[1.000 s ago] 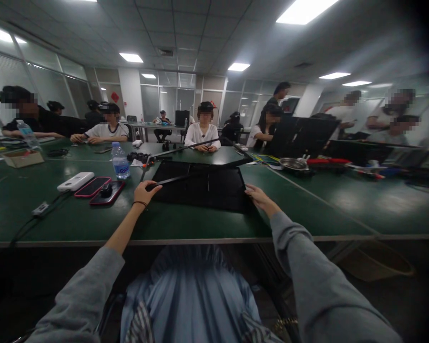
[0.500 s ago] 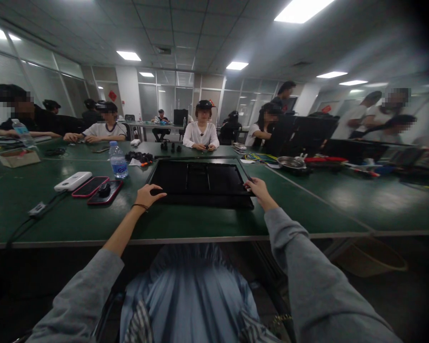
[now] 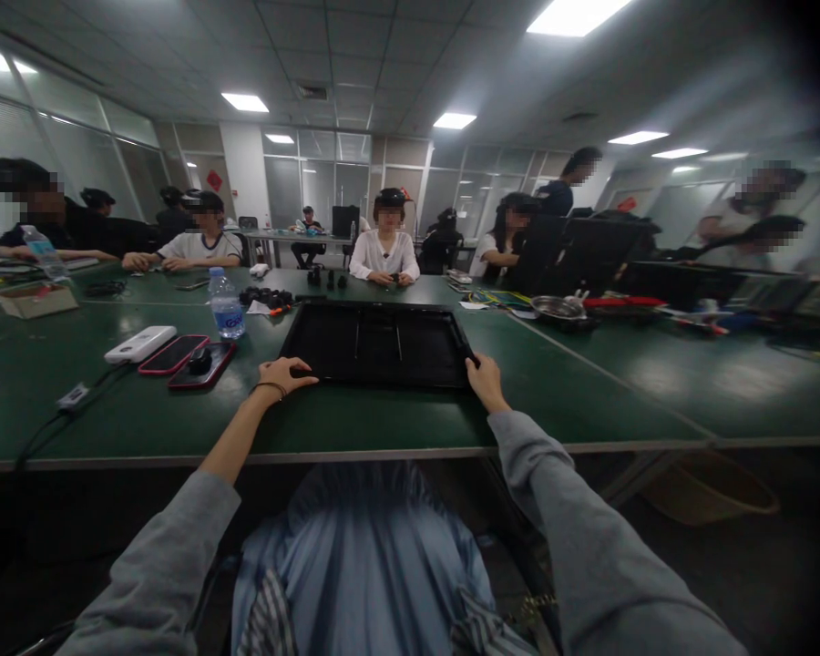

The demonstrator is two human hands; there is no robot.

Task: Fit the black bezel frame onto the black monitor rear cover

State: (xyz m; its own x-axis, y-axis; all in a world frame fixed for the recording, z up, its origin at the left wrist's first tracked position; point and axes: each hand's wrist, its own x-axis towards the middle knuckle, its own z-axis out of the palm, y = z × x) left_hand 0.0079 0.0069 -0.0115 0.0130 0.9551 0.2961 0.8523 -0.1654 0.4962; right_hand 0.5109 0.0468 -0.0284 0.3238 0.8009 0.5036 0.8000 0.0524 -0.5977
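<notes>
On the green table [image 3: 143,410] sat one white power bank [image 3: 140,344], two red phones [image 3: 186,360] and one water bottle [image 3: 225,305], then the left hand [image 3: 281,374] lay open-fingered on the near-left corner of one flat black tray [image 3: 379,344], long axis left-right, right hand [image 3: 485,381] pinching its near-right corner.

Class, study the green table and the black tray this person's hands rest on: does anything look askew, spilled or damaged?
Nothing stands out. The black tray lies flat and square on the green table, left hand and right hand at its near corners. The water bottle stands upright; no spill shows.
</notes>
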